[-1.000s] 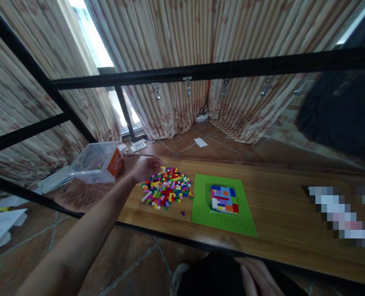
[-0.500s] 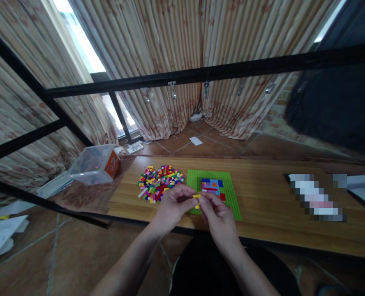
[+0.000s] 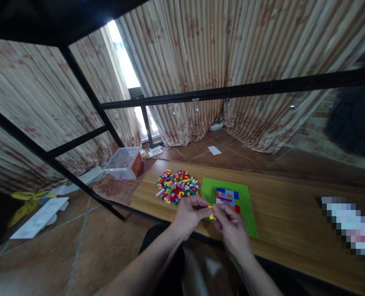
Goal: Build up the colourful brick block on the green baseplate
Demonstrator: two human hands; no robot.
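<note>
Small yellow toy bricks (image 3: pixel 211 216) are pinched between my two hands, over the near left part of a green baseplate (image 3: pixel 248 213). My left hand (image 3: pixel 191 212) closes thumb and fingers on them from the left. From the right, my right hand (image 3: pixel 232 222) grips them with its fingertips. How many yellow pieces there are is hard to tell behind the fingers. Just beyond my hands, a patch of blue, light blue, red, purple and orange bricks (image 3: pixel 227 196) sits on the baseplate, its near side partly hidden by my right hand.
Left of the baseplate lies a heap of loose coloured bricks (image 3: pixel 178 186) on the wooden board (image 3: pixel 281 205). A clear plastic bin (image 3: pixel 121 166) stands on the floor beyond its left end. A black metal bar (image 3: pixel 176 98) crosses in front of the curtains. A blurred-out item (image 3: pixel 352 226) lies at right.
The whole view has shifted, so the board and hands appear farther right and slightly lower. Both hands still hold the yellow bricks together near the baseplate's front.
</note>
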